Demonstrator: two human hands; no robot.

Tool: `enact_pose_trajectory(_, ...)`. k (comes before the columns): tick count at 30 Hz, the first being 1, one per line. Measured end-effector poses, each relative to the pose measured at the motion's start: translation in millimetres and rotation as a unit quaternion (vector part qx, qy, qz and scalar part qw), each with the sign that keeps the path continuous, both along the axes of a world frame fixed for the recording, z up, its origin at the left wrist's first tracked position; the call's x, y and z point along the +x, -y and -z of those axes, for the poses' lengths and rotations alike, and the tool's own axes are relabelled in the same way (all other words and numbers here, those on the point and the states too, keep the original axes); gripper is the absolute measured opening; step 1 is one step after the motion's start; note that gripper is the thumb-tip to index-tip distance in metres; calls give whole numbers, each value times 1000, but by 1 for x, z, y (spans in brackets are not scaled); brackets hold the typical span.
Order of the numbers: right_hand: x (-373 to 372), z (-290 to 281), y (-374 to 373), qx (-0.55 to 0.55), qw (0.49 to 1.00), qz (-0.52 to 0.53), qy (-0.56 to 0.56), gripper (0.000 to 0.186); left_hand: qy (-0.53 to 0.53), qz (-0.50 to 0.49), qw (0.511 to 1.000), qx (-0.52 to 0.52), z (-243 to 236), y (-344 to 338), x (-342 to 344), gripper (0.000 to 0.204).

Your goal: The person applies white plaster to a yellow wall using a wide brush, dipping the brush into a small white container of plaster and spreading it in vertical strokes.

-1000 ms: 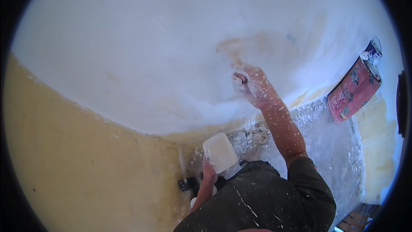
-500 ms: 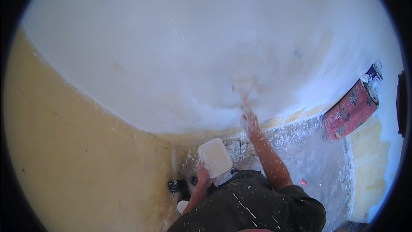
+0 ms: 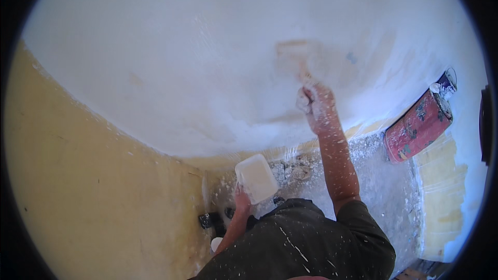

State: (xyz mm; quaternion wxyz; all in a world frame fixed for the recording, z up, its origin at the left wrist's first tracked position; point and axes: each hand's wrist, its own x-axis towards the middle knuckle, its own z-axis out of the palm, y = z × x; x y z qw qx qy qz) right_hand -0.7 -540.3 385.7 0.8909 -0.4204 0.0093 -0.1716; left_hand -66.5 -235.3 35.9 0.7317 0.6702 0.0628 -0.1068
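Note:
My right hand (image 3: pixel 319 105), spattered with white, is closed round the handle of a wide paintbrush (image 3: pixel 293 46). The brush is smeared by motion, its wide end up against the white-coated wall (image 3: pixel 171 67). Low on the left, my left hand (image 3: pixel 241 198) grips the side of a shallow white tub (image 3: pixel 258 179). Pale, creamy material seems to lie in the tub, which I hold in front of my body, below the lower edge of the white area.
At the right stands a red patterned drum (image 3: pixel 417 129) with a small dark blue bucket (image 3: pixel 447 83) on top. A yellow wall (image 3: pixel 98 192) rises at the left. White spatter covers the grey floor (image 3: pixel 381 197). Dark objects (image 3: pixel 210 221) lie by the left wall.
My right hand and the brush have moved up the wall, the arm stretching farther out. My left hand still holds the tub, which sits slightly higher in view.

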Motion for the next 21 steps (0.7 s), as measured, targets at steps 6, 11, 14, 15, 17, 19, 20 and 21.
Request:
enact_pose_trajectory(6,17,-17,13,-48,996,4,80,38,-43,-10,999,24,-31,22,-5,46)
enact_pose_trajectory(11,43,118,-1,-63,995,68,-45,37,-118,-58,980,-148,-49,30,-3,47)
enact_pose_trajectory(14,21,201,-16,60,990,-71,-109,29,-50,-46,993,-97,-16,19,1,48)
enact_pose_trajectory(15,14,227,-19,76,980,-71,-167,27,6,-12,1000,-7,-12,17,-3,49)
enact_pose_trajectory(17,12,254,-20,115,956,-99,-249,24,-7,-19,1000,14,-20,18,-6,50)
enact_pose_trajectory(19,11,260,-13,159,931,-146,-295,21,-144,-91,977,-127,-55,31,-4,51)
enact_pose_trajectory(20,15,258,-12,125,947,-133,-264,22,-138,-86,980,-119,-55,31,-4,51)
enact_pose_trajectory(21,24,236,-15,91,961,-123,-232,22,-130,-84,982,-111,-54,30,-5,52)
